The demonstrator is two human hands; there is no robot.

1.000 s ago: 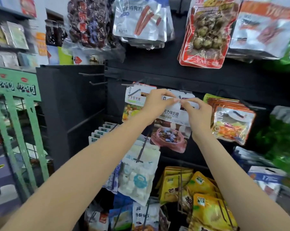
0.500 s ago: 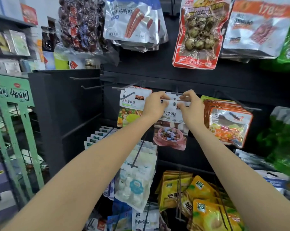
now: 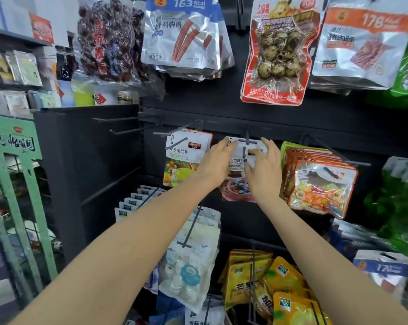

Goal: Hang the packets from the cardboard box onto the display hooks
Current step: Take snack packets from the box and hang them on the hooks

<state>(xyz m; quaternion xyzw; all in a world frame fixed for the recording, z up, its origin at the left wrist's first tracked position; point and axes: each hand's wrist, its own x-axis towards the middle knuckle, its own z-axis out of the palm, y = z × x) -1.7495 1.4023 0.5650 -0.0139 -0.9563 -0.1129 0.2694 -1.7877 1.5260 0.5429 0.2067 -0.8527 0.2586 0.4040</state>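
A white packet [image 3: 237, 160] printed with a pink bowl of candies hangs on a grey display hook [image 3: 246, 142], whose crossbar tip pokes out through the hole at the packet's top. My left hand [image 3: 218, 163] lies against the packet's left edge with the fingers stretched toward its top corner. Over the packet's right half, my right hand [image 3: 264, 168] presses with spread, fairly straight fingers. The cardboard box is out of view.
A white fruit-candy packet [image 3: 186, 156] hangs just left, and a stack of orange packets [image 3: 320, 184] just right. Two bare hooks [image 3: 125, 130] stick out at the left. More packets hang above and below. A green wire rack [image 3: 13, 184] stands at the far left.
The packet has slid back onto the hook, whose tip now shows in front of it. Both hands went from pinching its top edge to lying flatter against it.
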